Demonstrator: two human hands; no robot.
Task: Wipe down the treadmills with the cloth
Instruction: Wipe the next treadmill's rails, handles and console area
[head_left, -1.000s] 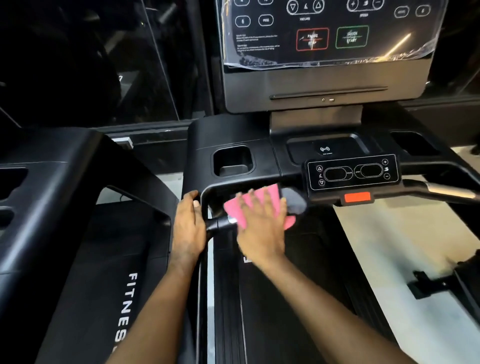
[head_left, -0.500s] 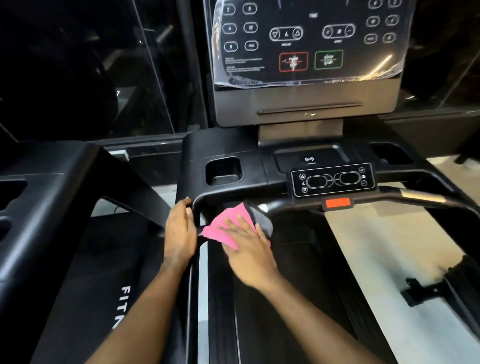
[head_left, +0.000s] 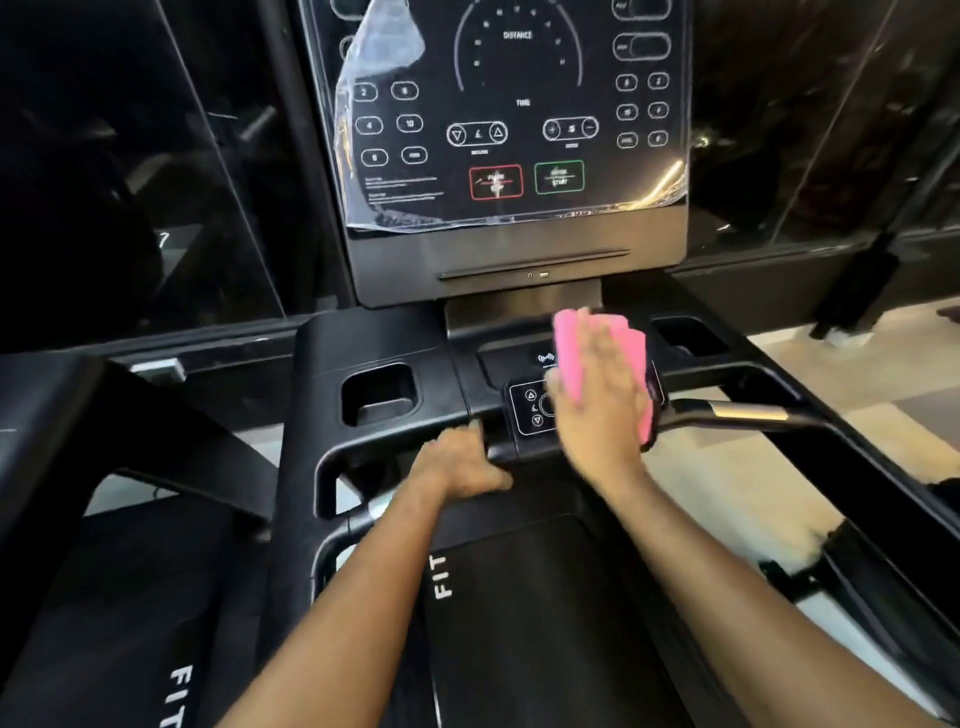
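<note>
The black treadmill console (head_left: 374, 348) stands right in front of me, its display (head_left: 519, 130) partly under peeling plastic film. A pink cloth (head_left: 569, 353) lies over the small control panel (head_left: 530, 410) and the tray behind it. My right hand (head_left: 597, 405) presses flat on the cloth with fingers spread; it is motion-blurred and hides most of the panel. My left hand (head_left: 462, 462) grips the console's front bar just left of the panel, fingers curled over its edge.
Cup holders sit left (head_left: 382, 392) and right (head_left: 685, 335) of the tray. A handle with a silver sensor (head_left: 748, 413) juts right. The belt (head_left: 545, 623) runs below my arms. A second treadmill (head_left: 78, 415) stands at the left, pale floor (head_left: 753, 493) at the right.
My right hand carried the cloth from the left handle up and right onto the control panel. My left hand shifted from the side handle to the front bar. The view tilted up.
</note>
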